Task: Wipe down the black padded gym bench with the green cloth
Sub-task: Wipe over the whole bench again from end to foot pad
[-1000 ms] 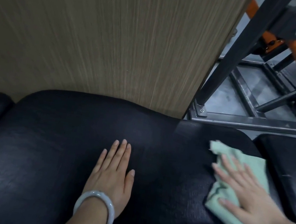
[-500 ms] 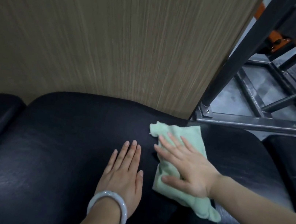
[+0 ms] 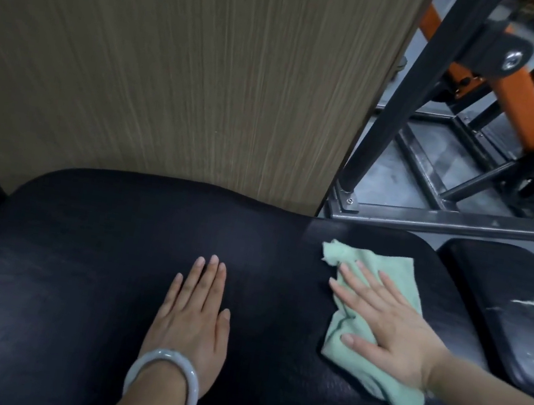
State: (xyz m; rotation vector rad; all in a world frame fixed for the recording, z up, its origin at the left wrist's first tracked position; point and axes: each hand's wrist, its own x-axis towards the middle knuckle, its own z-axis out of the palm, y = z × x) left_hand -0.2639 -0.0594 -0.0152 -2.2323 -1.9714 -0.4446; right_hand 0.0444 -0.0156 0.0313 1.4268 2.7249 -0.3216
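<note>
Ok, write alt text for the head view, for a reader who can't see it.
A person's right hand presses a green cloth flat on a black padded bench, while the left hand, wearing a pale bangle, rests flat beside it. A wood-grain panel stands behind.

left hand flat, right hand flat, fingers spread

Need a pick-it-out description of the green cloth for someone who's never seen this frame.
Start at the wide black padded bench across the lower frame, below the wood-grain wall panel. On its right end, the right hand presses flat on the green cloth. It is the only pale, crumpled thing on the pad; the left hand rests bare.
</note>
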